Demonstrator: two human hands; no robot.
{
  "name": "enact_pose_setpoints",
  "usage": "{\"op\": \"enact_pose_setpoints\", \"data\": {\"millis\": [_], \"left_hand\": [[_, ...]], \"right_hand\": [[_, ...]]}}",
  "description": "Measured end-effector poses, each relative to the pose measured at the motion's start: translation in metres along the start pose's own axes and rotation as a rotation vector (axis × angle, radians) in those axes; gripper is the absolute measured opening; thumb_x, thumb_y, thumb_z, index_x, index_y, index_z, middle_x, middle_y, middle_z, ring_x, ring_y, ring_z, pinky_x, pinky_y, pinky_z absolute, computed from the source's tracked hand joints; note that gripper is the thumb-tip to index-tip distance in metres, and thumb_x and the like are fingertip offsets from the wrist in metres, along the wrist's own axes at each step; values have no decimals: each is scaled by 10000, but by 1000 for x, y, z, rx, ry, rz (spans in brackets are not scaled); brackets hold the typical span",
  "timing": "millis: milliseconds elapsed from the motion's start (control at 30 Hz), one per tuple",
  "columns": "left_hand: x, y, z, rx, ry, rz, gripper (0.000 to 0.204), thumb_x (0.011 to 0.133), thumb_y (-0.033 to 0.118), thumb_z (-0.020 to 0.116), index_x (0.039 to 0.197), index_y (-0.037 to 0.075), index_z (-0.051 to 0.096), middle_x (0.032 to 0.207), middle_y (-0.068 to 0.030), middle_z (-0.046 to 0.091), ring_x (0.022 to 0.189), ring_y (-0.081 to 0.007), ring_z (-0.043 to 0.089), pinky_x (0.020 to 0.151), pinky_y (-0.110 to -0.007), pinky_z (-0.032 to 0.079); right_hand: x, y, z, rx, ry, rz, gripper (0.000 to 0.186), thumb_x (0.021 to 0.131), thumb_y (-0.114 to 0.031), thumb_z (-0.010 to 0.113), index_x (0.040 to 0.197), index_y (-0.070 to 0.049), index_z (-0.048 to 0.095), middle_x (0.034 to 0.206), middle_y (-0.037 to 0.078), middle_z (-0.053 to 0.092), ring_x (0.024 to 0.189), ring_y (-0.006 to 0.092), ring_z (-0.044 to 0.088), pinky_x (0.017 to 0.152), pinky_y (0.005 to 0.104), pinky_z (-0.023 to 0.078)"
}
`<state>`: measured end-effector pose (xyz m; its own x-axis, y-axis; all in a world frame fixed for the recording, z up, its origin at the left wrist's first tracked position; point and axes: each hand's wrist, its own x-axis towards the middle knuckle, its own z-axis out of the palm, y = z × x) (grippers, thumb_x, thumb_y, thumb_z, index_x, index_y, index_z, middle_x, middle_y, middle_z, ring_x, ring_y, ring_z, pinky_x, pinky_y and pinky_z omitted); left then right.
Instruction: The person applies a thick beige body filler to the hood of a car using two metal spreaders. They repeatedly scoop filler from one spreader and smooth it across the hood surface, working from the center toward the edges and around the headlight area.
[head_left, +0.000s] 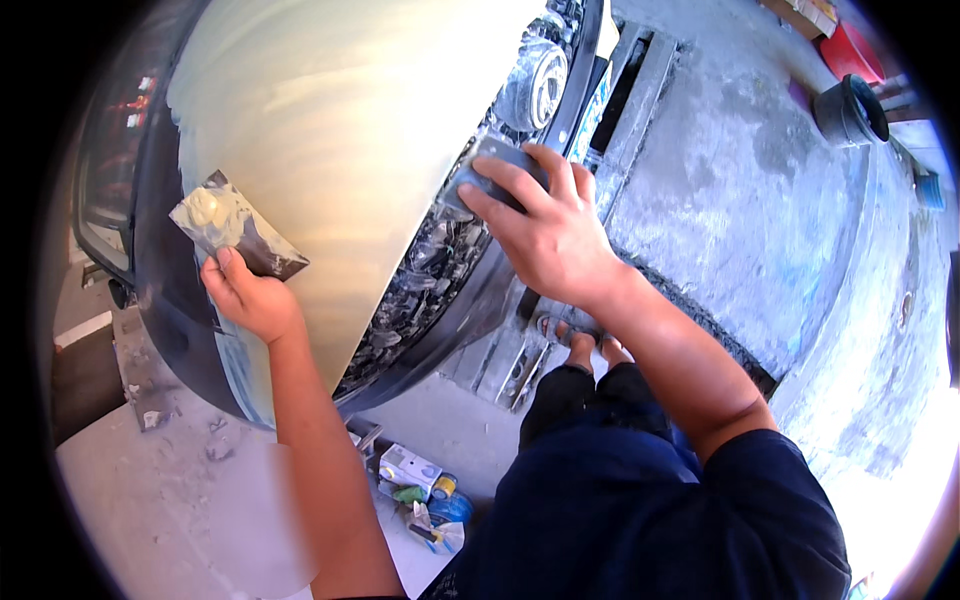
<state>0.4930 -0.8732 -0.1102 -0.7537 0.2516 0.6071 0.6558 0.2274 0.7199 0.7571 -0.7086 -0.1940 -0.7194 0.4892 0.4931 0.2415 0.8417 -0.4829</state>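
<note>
A car hood (330, 110) coated in pale yellow filler fills the upper middle of the head view. My left hand (252, 298) grips a flat, dark filler board (262, 243) by its near edge, above the hood's left part. On the board sits a mound of cream-coloured putty (207, 208). My right hand (555, 225) holds a dark grey, flat rectangular spreader (500, 165) at the hood's front edge, close to the headlight (545, 85). Fingers cover part of the spreader. Whether its edge touches the hood I cannot tell.
The engine bay (430, 260) shows along the hood's front edge, behind the dark bumper (460, 310). A white box (408, 468) and several small items lie on the floor by my legs. At the far right stand a black bucket (850, 112) and a red basin (852, 52).
</note>
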Motion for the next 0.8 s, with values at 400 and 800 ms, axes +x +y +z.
{"op": "enact_pose_setpoints", "data": {"millis": [400,800], "left_hand": [[-4,9,6,-44,14,-9,257,980,235,502,985,-18,546,875,-26,528,779,-111,452,699,-258,392],[-2,9,5,-41,-10,-42,278,973,243,505,1026,-26,544,951,-64,575,868,-143,519,779,-282,436]], "right_hand": [[-1,-11,-2,11,-28,-1,526,720,-55,659,1221,-214,616,1342,9,460,1225,368,408,962,524,366],[-11,-32,6,27,-5,-24,498,708,-117,650,1198,-198,624,1336,22,456,1220,376,399,943,509,373]]}}
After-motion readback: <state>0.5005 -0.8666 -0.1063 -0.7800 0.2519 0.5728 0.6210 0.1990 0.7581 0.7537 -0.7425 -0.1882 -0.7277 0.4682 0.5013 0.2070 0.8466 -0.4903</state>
